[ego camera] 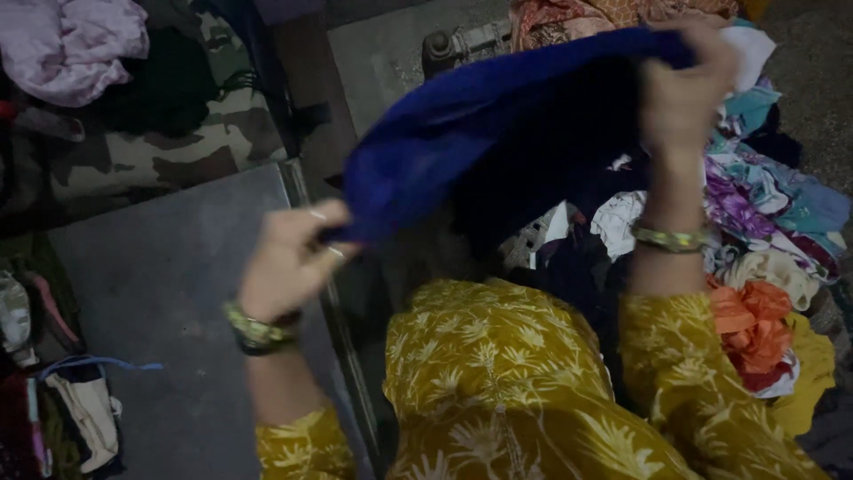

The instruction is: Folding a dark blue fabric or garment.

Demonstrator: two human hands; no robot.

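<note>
Clothes (75,40) lie heaped far left, pale pink over a camouflage cloth (178,133), with a grey slab (151,276) nearer me. My left hand (289,262) has its grip pinched on the lower end of a blue cloth (471,116), bangles on that wrist. The cloth stretches up and right, raised above my yellow patterned lap. My right hand (684,98) has its grip pressed together on the cloth's upper end. Far right sits a mixed pile of coloured clothes (764,204), an orange piece (755,324) nearest.

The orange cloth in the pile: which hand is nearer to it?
Right. The right hand is raised above the orange cloth, gripping the blue garment; the left hand grips its other end, far across.
</note>
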